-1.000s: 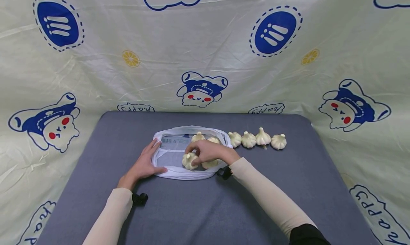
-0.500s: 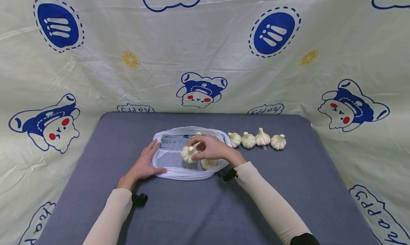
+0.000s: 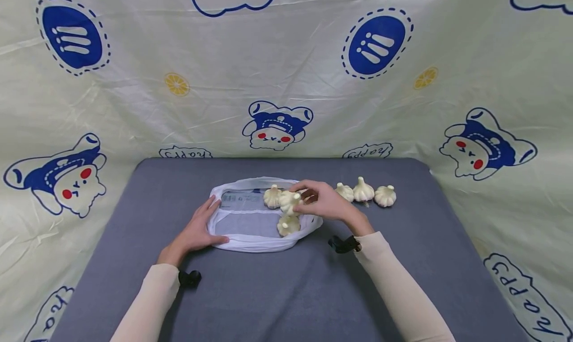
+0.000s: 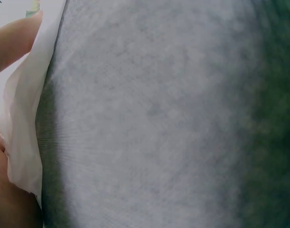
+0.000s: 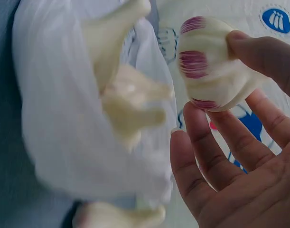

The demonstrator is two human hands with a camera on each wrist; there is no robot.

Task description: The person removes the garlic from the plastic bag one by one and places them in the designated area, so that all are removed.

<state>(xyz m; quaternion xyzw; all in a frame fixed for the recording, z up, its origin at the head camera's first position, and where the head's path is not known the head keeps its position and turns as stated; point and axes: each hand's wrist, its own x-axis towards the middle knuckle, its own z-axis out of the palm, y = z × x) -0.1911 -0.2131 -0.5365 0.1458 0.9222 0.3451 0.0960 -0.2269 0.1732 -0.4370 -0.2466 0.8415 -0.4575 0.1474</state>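
A white plastic bag (image 3: 250, 243) lies with its mouth spread on the grey table. My left hand (image 3: 197, 230) rests on the bag's left rim, thumb extended over the near side; in the left wrist view a finger (image 4: 14, 42) lies against the white plastic. My right hand (image 3: 329, 203) pinches a garlic bulb (image 5: 216, 66) between thumb and fingertips, above the right part of the bag. Inside sit a garlic bulb (image 3: 271, 198) at the far side and another garlic bulb (image 3: 288, 226) nearer me. The right hand partly hides the bag's right end.
Right of the bag stand three visible garlic bulbs (image 3: 363, 189) in a row; the hand covers the place left of them. Printed text and a barcode show inside the bag. A patterned sheet (image 3: 286, 58) hangs behind the table.
My right hand has lifted the pinched garlic bulb from the bag's bottom and carried it to the right and slightly away from me. The left hand stays on the rim.
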